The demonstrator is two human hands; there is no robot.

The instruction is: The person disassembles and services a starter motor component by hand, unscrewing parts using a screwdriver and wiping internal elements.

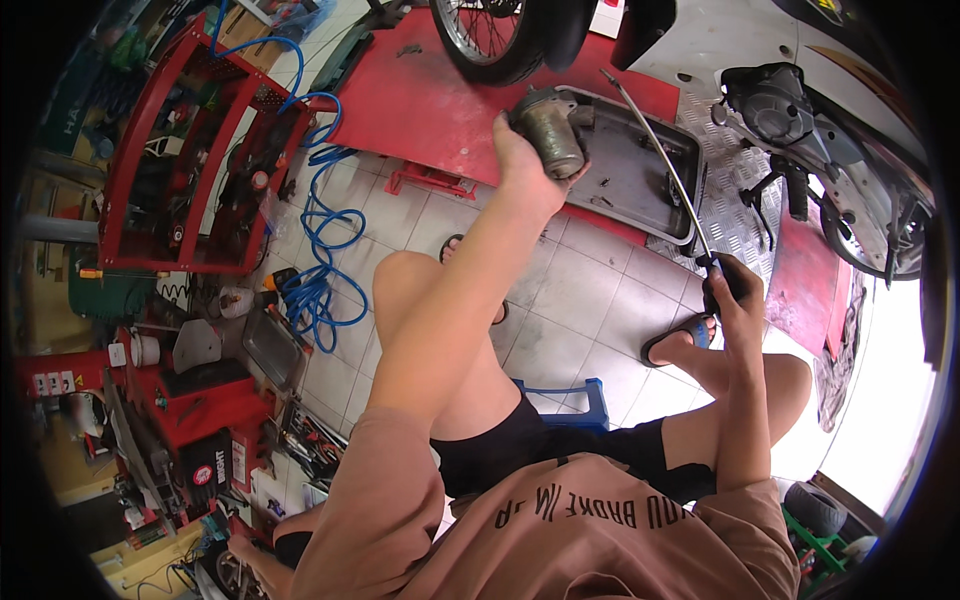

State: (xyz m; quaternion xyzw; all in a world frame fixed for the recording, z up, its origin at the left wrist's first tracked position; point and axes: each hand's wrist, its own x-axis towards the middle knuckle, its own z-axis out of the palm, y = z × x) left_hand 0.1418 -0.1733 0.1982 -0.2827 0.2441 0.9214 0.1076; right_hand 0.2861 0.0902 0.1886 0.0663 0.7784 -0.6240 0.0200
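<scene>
A grimy, cylindrical metal engine part, greenish-brown with a grey end, is gripped in my left hand. My left arm stretches forward with it, above the near left edge of a grey metal tray. Some of my left fingers are hidden behind the part. My right hand is wrapped round the dark handle of a long screwdriver. Its thin shaft slants up and left across the tray, and its tip is near the tray's far edge. The screwdriver and the part are apart.
The tray lies on a red lift platform beside a motorcycle wheel. A motorcycle engine is at the right. A coiled blue hose and red tool cart stand left. Under me is a blue stool. Someone's limb shows lower left.
</scene>
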